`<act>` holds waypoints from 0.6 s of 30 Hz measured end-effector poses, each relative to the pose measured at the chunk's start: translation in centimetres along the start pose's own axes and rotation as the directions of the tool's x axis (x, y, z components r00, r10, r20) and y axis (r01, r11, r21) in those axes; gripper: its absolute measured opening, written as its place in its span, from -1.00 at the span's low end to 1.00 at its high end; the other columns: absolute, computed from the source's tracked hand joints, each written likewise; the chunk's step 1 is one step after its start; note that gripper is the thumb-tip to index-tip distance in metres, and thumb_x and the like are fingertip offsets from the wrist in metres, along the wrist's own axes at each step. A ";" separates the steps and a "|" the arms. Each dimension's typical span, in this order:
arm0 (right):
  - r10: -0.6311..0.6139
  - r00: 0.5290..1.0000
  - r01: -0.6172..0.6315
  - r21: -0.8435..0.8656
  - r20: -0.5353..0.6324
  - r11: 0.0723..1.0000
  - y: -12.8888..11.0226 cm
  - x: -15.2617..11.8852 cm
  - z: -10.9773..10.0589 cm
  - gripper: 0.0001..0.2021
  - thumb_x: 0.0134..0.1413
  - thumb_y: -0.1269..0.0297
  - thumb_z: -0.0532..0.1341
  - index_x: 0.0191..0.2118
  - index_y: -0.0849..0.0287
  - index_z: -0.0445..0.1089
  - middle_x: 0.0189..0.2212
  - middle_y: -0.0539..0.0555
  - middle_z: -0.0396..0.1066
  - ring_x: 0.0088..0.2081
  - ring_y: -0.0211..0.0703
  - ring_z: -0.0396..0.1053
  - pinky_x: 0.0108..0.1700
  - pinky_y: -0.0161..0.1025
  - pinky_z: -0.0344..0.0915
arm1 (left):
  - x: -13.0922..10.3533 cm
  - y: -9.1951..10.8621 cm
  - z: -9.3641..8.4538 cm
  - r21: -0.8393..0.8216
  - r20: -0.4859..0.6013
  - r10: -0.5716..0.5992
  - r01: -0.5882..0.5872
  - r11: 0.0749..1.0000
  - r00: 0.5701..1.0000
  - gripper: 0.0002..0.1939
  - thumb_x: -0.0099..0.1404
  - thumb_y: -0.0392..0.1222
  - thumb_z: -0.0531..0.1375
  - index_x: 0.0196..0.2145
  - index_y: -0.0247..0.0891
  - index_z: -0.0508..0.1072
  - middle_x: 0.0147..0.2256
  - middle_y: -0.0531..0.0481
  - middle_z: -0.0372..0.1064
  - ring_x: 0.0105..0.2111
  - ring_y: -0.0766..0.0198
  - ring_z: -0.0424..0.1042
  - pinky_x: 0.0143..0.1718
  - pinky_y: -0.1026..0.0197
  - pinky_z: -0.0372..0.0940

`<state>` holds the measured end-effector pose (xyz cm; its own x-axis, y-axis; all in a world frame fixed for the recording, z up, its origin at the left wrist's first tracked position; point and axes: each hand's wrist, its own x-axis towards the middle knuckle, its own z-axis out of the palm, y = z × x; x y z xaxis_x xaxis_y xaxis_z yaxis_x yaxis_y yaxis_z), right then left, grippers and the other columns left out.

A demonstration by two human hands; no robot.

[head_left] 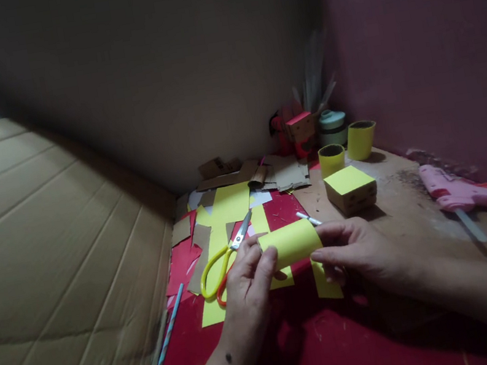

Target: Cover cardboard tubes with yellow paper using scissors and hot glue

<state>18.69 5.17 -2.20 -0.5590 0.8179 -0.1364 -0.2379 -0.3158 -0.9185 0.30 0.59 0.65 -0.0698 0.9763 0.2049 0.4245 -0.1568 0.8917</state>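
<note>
A short tube covered in yellow paper (291, 242) lies sideways between my two hands, above the red tabletop. At its left end my left hand (252, 274) grips it, thumb on the front. My right hand (352, 248) holds the other end, with the thumb near the lower edge and the fingers behind, partly hidden. Just behind my left hand rest scissors with yellow and orange handles (214, 271), their blades pointing away. A white stick-like item (308, 218) shows behind the tube. Strips of yellow paper (328, 280) lie below.
Two yellow-covered tubes (332, 159) and a cardboard box with a yellow top (351, 189) stand at the back right. A pink glue gun (473, 187) lies right. Cardboard scraps (286, 172) sit behind. A striped pencil (167, 341) is left, beside a large cardboard sheet (60, 257).
</note>
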 end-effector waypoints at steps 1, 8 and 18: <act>-0.017 1.000 0.017 -0.005 0.006 1.000 0.1 0.0 0.1 -0.67 -0.07 0.28 0.38 -0.10 0.15 0.51 -0.62 -0.07 0.38 -0.63 -0.45 0.21 -0.57 -0.48 0.16 | 0.0 -0.1 0.0 -0.012 0.013 0.008 -0.008 1.000 1.000 -0.60 0.35 -0.04 0.07 -0.55 -0.24 0.48 -0.15 -0.06 0.35 -0.19 0.22 0.35 -0.20 0.27 0.30; 0.006 0.998 -0.010 0.081 0.056 0.997 0.3 0.6 -0.3 -0.75 -0.05 0.34 0.34 -0.17 0.25 0.49 -0.58 0.02 0.46 -0.58 -0.38 0.34 -0.52 -0.47 0.27 | -0.2 -0.7 0.2 -0.075 0.070 0.158 -0.153 0.985 0.985 -0.83 0.26 -0.17 0.23 -0.17 -0.14 0.52 0.01 -0.03 0.26 0.07 0.16 0.21 0.09 0.19 0.14; 0.192 0.981 -0.179 0.382 0.004 0.906 -0.1 1.4 -1.0 -0.95 0.03 0.41 0.23 -0.39 0.26 0.34 -0.66 -0.06 0.31 -0.79 -0.48 0.12 -0.76 -0.53 0.07 | -0.1 -2.3 0.7 -0.059 0.018 0.217 -0.216 0.975 0.976 -0.75 0.23 -0.24 0.25 -0.11 -0.10 0.40 -0.02 -0.02 0.23 -0.07 0.20 0.32 -0.11 0.18 0.30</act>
<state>18.69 6.82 -2.68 -0.5974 0.7400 -0.3090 -0.4194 -0.6167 -0.6662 -0.03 0.97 -1.75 0.0404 0.9214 0.3865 0.3755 -0.3725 0.8487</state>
